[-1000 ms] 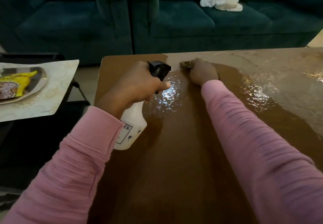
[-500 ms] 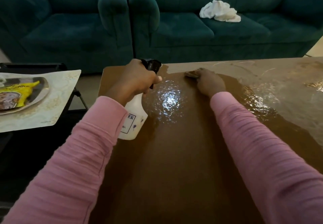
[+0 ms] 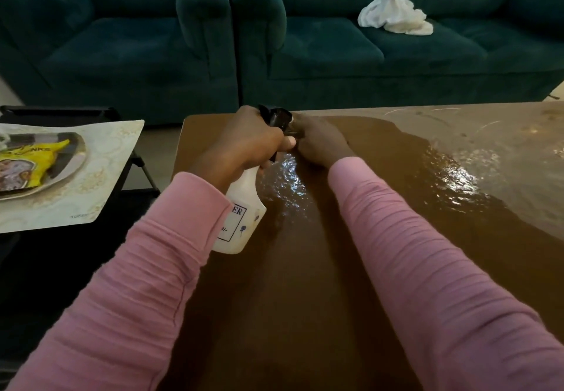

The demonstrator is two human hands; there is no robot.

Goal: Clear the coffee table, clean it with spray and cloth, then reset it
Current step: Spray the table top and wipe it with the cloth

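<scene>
Since the bottle (image 3: pixel 244 216) looks light and slick, it's held at the neck by the left hand (image 3: pixel 250 143); right hand (image 3: pixel 320 144) can't be read.

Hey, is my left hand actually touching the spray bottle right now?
Touching. The head view shows the left hand gripping the spray bottle, fingers curled round its neck just under the black nozzle.

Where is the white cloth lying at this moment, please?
In the head view the white cloth lies crumpled at the upper right, on a seat cushion of the green sofa, behind the coffee table.
</scene>
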